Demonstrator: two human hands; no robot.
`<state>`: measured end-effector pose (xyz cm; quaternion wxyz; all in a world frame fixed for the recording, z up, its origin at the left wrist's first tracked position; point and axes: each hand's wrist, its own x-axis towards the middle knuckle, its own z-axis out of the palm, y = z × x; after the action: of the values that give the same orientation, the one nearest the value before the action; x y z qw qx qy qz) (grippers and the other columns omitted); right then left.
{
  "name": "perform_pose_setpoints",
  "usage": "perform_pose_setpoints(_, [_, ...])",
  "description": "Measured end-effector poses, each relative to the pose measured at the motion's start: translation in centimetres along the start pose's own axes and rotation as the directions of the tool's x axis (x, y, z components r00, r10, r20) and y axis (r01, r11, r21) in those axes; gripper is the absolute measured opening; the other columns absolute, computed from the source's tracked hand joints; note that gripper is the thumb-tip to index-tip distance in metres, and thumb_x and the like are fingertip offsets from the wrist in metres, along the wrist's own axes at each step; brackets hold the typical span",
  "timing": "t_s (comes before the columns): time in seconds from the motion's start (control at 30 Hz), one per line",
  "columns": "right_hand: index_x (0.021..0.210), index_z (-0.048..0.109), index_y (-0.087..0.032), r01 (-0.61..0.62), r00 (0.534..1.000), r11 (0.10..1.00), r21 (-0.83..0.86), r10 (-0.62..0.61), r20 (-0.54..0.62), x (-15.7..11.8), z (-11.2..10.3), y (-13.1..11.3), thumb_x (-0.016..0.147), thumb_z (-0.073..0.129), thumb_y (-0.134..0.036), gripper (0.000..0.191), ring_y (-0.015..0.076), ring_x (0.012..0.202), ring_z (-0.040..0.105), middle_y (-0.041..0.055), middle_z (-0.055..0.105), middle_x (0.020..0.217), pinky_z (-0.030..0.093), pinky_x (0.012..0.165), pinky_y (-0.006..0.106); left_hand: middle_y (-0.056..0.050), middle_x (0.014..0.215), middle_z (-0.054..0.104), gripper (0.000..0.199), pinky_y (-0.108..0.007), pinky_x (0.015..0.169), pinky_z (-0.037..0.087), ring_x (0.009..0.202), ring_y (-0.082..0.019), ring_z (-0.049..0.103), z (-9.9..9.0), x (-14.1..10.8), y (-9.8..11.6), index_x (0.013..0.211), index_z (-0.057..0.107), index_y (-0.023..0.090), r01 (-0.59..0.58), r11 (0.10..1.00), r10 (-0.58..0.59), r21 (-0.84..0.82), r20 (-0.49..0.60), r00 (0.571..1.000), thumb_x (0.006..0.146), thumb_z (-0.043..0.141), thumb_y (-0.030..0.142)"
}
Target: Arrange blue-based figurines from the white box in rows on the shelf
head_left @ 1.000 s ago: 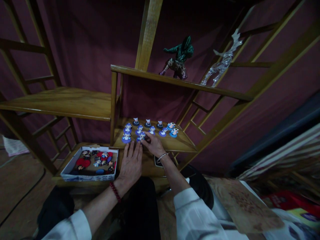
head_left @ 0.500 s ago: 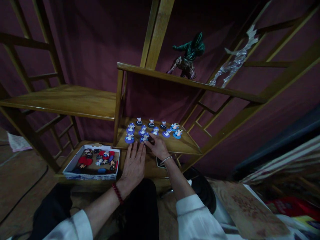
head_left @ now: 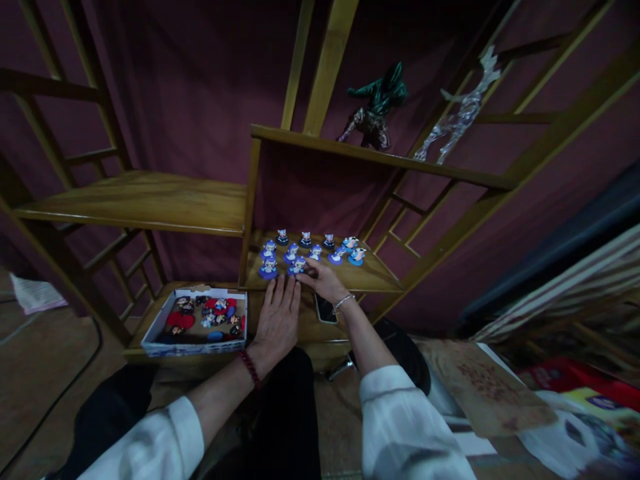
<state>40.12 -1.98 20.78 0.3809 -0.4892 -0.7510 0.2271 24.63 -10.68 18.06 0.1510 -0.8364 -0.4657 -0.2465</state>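
My right hand (head_left: 323, 280) has its thumb and fingers closed on a small purple-based figurine (head_left: 297, 265) at the shelf's front edge. My left hand (head_left: 278, 320) lies with its fingers stretched out against the front edge of the shelf (head_left: 320, 283), fingertips just below that figurine, holding nothing. Another purple-based figurine (head_left: 269, 268) stands to the left in the front row. Behind are more purple ones, three dark-based figurines (head_left: 305, 239) at the back, and two blue-based ones (head_left: 357, 256) on the right.
An open box (head_left: 195, 347) of loose figurines sits lower left. A phone (head_left: 326, 310) lies on the lower board behind my right wrist. Above stand a green hooded statue (head_left: 380, 103) and a clear statue (head_left: 463, 117). A bare wooden shelf (head_left: 135, 200) is at the left.
The view has shifted, and more of the phone shows. Both hands keep nearly the same place at the shelf's front edge, my right still at the same figurine.
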Motion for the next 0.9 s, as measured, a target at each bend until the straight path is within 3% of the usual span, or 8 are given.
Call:
perform_pose_setpoints(0.3, [0.103, 0.058, -0.019, -0.024, 0.999, 0.998, -0.06, 0.026, 0.027, 0.23, -0.29, 0.23, 0.068, 0.063, -0.035, 0.039, 0.012, 0.073, 0.054, 0.0014, 0.059, 0.087, 0.045, 0.071, 0.026, -0.021, 0.139, 0.029, 0.061, -0.05, 0.106, 0.012, 0.131, -0.03, 0.017, -0.33, -0.1, -0.01, 0.131, 0.03, 0.001, 0.004, 1.0, -0.004, 0.012, -0.01, 1.0, 0.074, 0.043, 0.018])
perform_pose_setpoints(0.53, [0.099, 0.059, -0.02, 0.043, 0.999, 0.997, -0.065, -0.043, 0.004, 0.09, 0.04, -0.26, 0.07, 0.061, -0.035, 0.033, 0.0122, 0.072, 0.053, 0.0006, 0.06, 0.085, 0.045, 0.07, 0.025, -0.021, 0.14, 0.028, 0.061, -0.052, 0.105, 0.01, 0.131, -0.032, 0.015, -0.45, -0.11, 0.1, 0.132, 0.029, 0.001, -0.002, 1.0, 0.002, 0.009, -0.003, 1.0, 0.074, 0.04, 0.018])
perform_pose_setpoints(0.9, [0.1, 0.059, -0.019, -0.007, 0.999, 1.0, -0.015, 0.008, 0.048, 0.29, -0.25, 0.17, 0.068, 0.062, -0.036, 0.036, 0.01, 0.068, 0.048, -0.0006, 0.055, 0.082, 0.042, 0.07, 0.024, -0.02, 0.14, 0.028, 0.059, -0.051, 0.106, 0.01, 0.131, -0.031, 0.017, -0.57, -0.15, 0.04, 0.132, 0.03, 0.001, -0.004, 0.999, 0.003, 0.033, 0.008, 1.0, 0.076, 0.04, 0.018])
